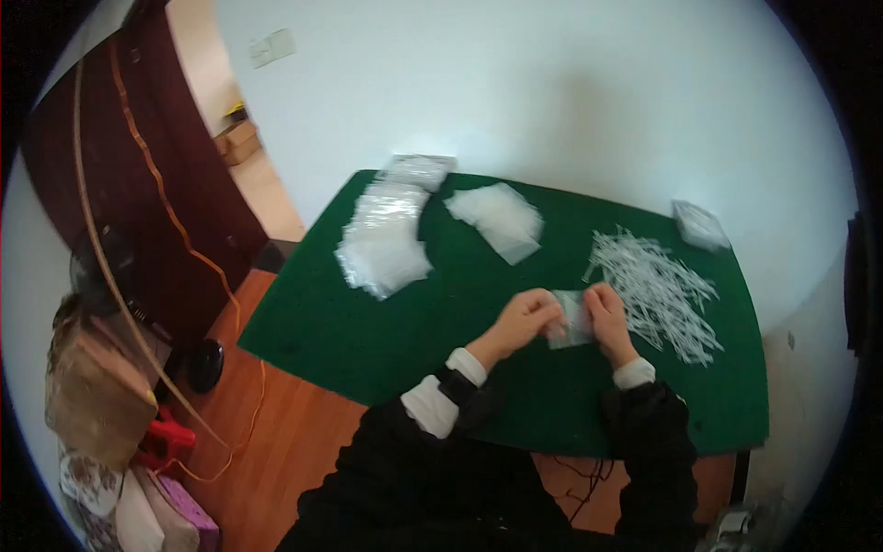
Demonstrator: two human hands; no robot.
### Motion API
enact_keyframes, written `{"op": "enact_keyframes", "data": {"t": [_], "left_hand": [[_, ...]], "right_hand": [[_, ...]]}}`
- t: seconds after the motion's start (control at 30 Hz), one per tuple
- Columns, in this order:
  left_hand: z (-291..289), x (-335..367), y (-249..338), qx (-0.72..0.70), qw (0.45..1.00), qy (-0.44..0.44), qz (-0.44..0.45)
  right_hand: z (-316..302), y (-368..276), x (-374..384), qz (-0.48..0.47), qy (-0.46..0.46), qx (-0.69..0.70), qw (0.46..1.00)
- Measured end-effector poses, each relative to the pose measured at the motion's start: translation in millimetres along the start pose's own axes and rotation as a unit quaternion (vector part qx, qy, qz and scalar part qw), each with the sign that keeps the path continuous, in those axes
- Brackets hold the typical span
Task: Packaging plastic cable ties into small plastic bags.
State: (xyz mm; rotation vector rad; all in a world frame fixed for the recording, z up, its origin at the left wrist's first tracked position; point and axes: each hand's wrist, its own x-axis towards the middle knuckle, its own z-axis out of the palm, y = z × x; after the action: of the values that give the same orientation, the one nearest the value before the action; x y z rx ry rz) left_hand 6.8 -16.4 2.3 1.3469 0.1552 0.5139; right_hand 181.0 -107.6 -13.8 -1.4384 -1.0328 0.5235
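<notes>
A small clear plastic bag (572,322) is held just above the green tabletop, between my two hands. My left hand (526,320) has its fingers curled at the bag's left edge, slightly blurred. At the opposite edge, my right hand (609,322) pinches the bag between thumb and fingers. What lies inside the bag is too small to make out. Just beyond and to the right of my right hand spreads a loose pile of thin white plastic sticks (655,293). Farther back, flat clear bags (501,219) lie in a fanned heap.
Overlapping filled clear packets (386,221) run along the table's far left. Another clear packet (701,225) sits at the back right corner, by the white wall (515,83). An orange cord (156,175) hangs on the left, over a dark door (120,156). Dark cables (587,478) lie below the table's front edge.
</notes>
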Motion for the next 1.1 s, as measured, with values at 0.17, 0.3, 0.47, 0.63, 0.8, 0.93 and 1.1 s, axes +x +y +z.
{"op": "enact_keyframes", "data": {"t": [0.17,0.3,0.47,0.63,0.8,0.93,1.1], "left_hand": [[-1.9,0.7,-6.0,-0.024,1.0,-0.005,0.001],[-0.8,-1.9,-2.7,-0.019,1.0,0.012,0.002],[10.5,-2.2,10.5,-0.083,0.991,0.101,-0.017],[-0.7,-1.4,7.9,-0.007,0.99,0.066,0.127],[13.1,-3.2,20.0,0.414,0.856,0.102,0.291],[11.0,-0.5,21.5,0.522,0.75,0.089,0.396],[2.5,2.2,9.4,0.515,0.762,0.088,0.382]], "right_hand": [[4.1,-6.1,-0.4,0.031,0.021,-0.003,0.999],[3.3,2.5,1.5,0.083,-0.029,0.072,0.994],[-1.0,0.5,-0.4,0.128,-0.039,0.096,0.986],[0.9,7.6,3.6,0.113,-0.02,0.077,0.99],[-0.1,8.4,3.6,0.114,-0.017,0.063,0.991],[-2.0,6.4,0.9,0.114,-0.052,0.026,0.992],[-0.1,11.4,6.2,-0.039,0.0,-0.007,0.999]]}}
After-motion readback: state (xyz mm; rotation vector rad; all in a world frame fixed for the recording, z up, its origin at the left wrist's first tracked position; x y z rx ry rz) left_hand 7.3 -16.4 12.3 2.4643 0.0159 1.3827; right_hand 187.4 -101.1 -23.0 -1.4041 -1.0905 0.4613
